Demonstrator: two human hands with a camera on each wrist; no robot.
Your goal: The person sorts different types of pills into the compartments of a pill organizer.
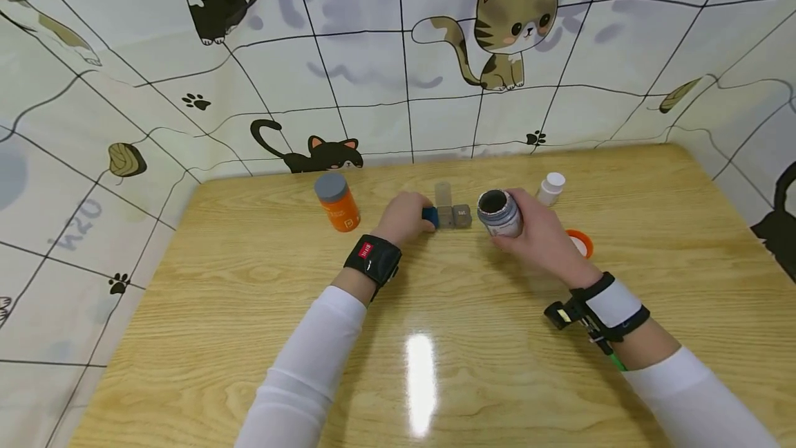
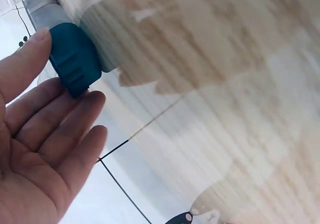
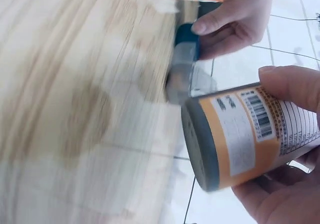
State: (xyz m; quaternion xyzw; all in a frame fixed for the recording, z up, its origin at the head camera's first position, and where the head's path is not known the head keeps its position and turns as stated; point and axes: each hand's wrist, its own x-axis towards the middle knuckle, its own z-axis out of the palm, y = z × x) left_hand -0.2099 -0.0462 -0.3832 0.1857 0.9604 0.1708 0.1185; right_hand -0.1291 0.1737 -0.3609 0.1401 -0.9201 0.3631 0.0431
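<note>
My left hand (image 1: 403,218) pinches the blue end of a small pill box (image 1: 445,217) on the table. Its other sections are greyish, and a clear lid flap stands up at the back. In the left wrist view, the thumb and fingertips touch the teal-blue compartment (image 2: 75,57). Just to the right, my right hand (image 1: 541,234) grips an uncapped bottle (image 1: 501,214), tilted with its dark mouth showing; what lies inside cannot be made out. The right wrist view shows the bottle's grey base and its orange and white label (image 3: 240,129) with a barcode.
Left of the hands stands an orange bottle with a grey cap (image 1: 337,201). A small white bottle (image 1: 551,189) is behind my right hand, and an orange-rimmed lid (image 1: 581,243) lies beside that wrist. Cat-print cloth (image 1: 373,75) rises behind the wooden table (image 1: 472,358).
</note>
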